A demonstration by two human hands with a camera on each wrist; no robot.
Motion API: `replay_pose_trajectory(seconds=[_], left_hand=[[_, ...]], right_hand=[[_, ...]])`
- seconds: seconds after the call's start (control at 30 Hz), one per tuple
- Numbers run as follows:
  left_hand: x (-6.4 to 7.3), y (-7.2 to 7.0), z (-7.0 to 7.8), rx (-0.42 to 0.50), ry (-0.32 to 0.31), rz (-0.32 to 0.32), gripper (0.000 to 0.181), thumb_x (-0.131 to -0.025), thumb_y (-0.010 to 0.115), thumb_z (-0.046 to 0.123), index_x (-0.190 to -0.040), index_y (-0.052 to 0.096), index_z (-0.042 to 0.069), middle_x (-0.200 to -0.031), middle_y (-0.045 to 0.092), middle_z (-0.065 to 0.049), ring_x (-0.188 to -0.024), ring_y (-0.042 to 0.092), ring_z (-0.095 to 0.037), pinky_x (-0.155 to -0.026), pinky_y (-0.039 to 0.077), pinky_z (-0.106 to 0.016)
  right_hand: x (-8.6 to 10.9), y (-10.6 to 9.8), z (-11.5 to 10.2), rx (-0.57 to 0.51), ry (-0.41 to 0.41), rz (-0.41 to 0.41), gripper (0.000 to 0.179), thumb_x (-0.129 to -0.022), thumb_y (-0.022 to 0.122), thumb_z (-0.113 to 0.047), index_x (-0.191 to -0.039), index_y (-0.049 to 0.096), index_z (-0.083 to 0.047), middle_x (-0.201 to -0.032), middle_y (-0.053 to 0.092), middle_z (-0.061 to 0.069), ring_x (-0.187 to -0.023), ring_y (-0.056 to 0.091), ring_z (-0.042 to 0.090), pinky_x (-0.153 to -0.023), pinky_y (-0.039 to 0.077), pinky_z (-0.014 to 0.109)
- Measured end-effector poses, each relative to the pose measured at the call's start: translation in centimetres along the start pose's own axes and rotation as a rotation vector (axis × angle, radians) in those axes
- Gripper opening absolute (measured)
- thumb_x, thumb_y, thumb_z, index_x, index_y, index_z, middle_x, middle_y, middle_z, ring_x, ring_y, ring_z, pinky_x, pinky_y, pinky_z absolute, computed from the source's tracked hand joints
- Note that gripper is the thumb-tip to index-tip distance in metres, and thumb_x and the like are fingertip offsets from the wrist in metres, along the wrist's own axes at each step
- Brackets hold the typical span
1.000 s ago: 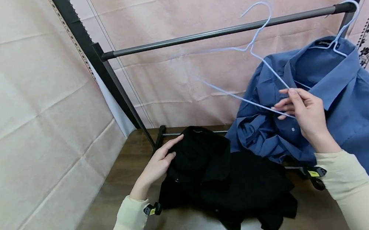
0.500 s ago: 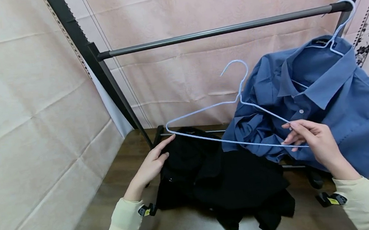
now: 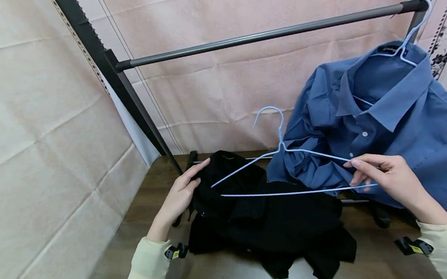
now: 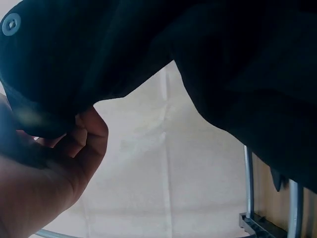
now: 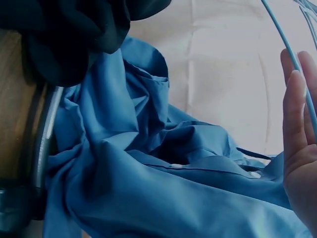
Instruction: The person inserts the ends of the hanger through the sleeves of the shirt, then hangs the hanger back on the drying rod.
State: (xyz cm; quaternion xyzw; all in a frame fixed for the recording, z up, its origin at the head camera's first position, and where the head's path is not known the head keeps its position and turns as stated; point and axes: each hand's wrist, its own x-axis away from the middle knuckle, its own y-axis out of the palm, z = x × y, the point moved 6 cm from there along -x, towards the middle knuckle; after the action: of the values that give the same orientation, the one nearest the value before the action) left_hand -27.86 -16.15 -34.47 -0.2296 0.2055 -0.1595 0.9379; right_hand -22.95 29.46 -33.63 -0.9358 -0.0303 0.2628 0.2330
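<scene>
In the head view my left hand (image 3: 178,197) holds the collar side of a black shirt (image 3: 280,228), lifted off the wooden table there. The left wrist view shows the fingers curled under the dark cloth, close to a button (image 4: 11,24). My right hand (image 3: 389,177) pinches the right end of a light blue wire hanger (image 3: 253,195), thumb on its upper arm. The hanger's hook points up, and its left end disappears inside the black shirt's neck opening. In the right wrist view the hanger wire (image 5: 282,32) passes between thumb and fingers.
A blue shirt (image 3: 421,138) on another hanger hangs at the right end of the rack's metal bar (image 3: 238,41), close behind my right hand. The rack's left post (image 3: 139,107) stands behind my left hand. Pale curtains (image 3: 47,152) enclose the wooden table (image 3: 137,255).
My right hand has brought the hanger down from bar height and tilted it level; its left end has gone into the black shirt's neck. My left hand has shifted slightly left, still at the collar.
</scene>
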Motion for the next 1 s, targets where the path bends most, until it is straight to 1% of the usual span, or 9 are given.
replay_pose_trajectory(seconds=[0.13, 0.23, 0.33, 0.53, 0.63, 0.7, 0.87, 0.93, 1.0], left_hand=[[-0.1, 0.4, 1.4, 0.017, 0.026, 0.005, 0.052, -0.104, 0.042, 0.000, -0.150, 0.049, 0.023, -0.153, 0.046, 0.004, -0.143, 0.037, -0.016, -0.116, 0.028, -0.047], [-0.1, 1.1, 2.6, 0.035, 0.053, 0.009, 0.052, -0.104, 0.044, 0.001, -0.151, 0.049, 0.024, -0.152, 0.047, 0.005, -0.142, 0.039, -0.015, -0.115, 0.030, -0.042], [-0.1, 1.8, 3.7, 0.070, 0.086, 0.016, 0.051, -0.104, 0.045, 0.001, -0.151, 0.048, 0.021, -0.154, 0.045, 0.004, -0.142, 0.039, -0.015, -0.114, 0.031, -0.035], [-0.2, 3.6, 5.3, 0.223, 0.131, 0.032, 0.050, -0.104, 0.045, 0.001, -0.153, 0.044, 0.011, -0.157, 0.041, 0.001, -0.146, 0.033, -0.015, -0.117, 0.027, -0.031], [-0.3, 4.5, 5.9, 0.320, 0.135, 0.013, 0.050, -0.105, 0.045, 0.003, -0.155, 0.040, 0.009, -0.160, 0.036, 0.001, -0.149, 0.027, -0.014, -0.119, 0.024, -0.035], [-0.3, 5.2, 6.4, 0.335, 0.135, -0.005, 0.051, -0.106, 0.046, 0.005, -0.156, 0.038, 0.011, -0.161, 0.034, 0.003, -0.150, 0.024, -0.013, -0.120, 0.021, -0.036], [-0.2, 6.5, 7.6, 0.275, 0.159, -0.045, 0.053, -0.108, 0.048, 0.013, -0.159, 0.033, 0.017, -0.163, 0.029, 0.008, -0.151, 0.021, -0.012, -0.120, 0.019, -0.036], [-0.1, 6.6, 8.1, 0.205, 0.178, -0.033, 0.053, -0.109, 0.046, 0.017, -0.159, 0.030, 0.020, -0.164, 0.026, 0.009, -0.151, 0.021, -0.011, -0.120, 0.020, -0.037], [0.1, 6.3, 8.6, 0.090, 0.201, 0.004, 0.052, -0.110, 0.043, 0.022, -0.160, 0.028, 0.022, -0.164, 0.025, 0.009, -0.150, 0.022, -0.011, -0.120, 0.022, -0.039]], right_hand=[[0.1, 0.4, -0.9, 0.020, -0.066, 0.010, 0.018, -0.101, 0.056, 0.005, -0.106, 0.073, 0.002, -0.074, 0.072, 0.002, -0.069, 0.069, 0.010, -0.057, 0.052, 0.022], [0.3, 1.3, -1.6, 0.055, -0.111, 0.035, 0.019, -0.098, 0.058, 0.007, -0.106, 0.074, -0.001, -0.073, 0.072, -0.001, -0.064, 0.065, 0.008, -0.055, 0.048, 0.020], [0.5, 2.8, -1.8, 0.078, -0.111, 0.065, 0.019, -0.098, 0.061, 0.004, -0.106, 0.075, -0.006, -0.071, 0.071, -0.004, -0.060, 0.062, 0.009, -0.054, 0.047, 0.020], [1.2, 6.5, -1.5, -0.019, -0.077, 0.069, 0.019, -0.101, 0.058, 0.001, -0.109, 0.074, -0.005, -0.070, 0.069, -0.003, -0.060, 0.065, 0.012, -0.051, 0.048, 0.023], [1.6, 7.9, -1.2, -0.094, -0.073, 0.077, 0.019, -0.102, 0.056, 0.002, -0.109, 0.073, -0.002, -0.070, 0.068, 0.000, -0.062, 0.068, 0.014, -0.050, 0.050, 0.025], [1.8, 8.7, -1.0, -0.147, -0.065, 0.077, 0.019, -0.103, 0.054, 0.002, -0.109, 0.072, 0.001, -0.069, 0.067, 0.003, -0.063, 0.070, 0.015, -0.051, 0.052, 0.026], [2.1, 10.1, -0.1, -0.302, -0.017, 0.085, 0.020, -0.105, 0.049, 0.000, -0.108, 0.067, 0.008, -0.067, 0.065, 0.009, -0.062, 0.069, 0.018, -0.049, 0.053, 0.029], [2.2, 10.3, 0.0, -0.381, -0.015, 0.098, 0.021, -0.106, 0.047, 0.001, -0.107, 0.065, 0.012, -0.066, 0.063, 0.010, -0.061, 0.068, 0.019, -0.049, 0.052, 0.029], [2.2, 10.4, -0.1, -0.456, -0.035, 0.115, 0.021, -0.105, 0.046, 0.003, -0.106, 0.064, 0.014, -0.065, 0.062, 0.011, -0.059, 0.068, 0.019, -0.048, 0.052, 0.029]])
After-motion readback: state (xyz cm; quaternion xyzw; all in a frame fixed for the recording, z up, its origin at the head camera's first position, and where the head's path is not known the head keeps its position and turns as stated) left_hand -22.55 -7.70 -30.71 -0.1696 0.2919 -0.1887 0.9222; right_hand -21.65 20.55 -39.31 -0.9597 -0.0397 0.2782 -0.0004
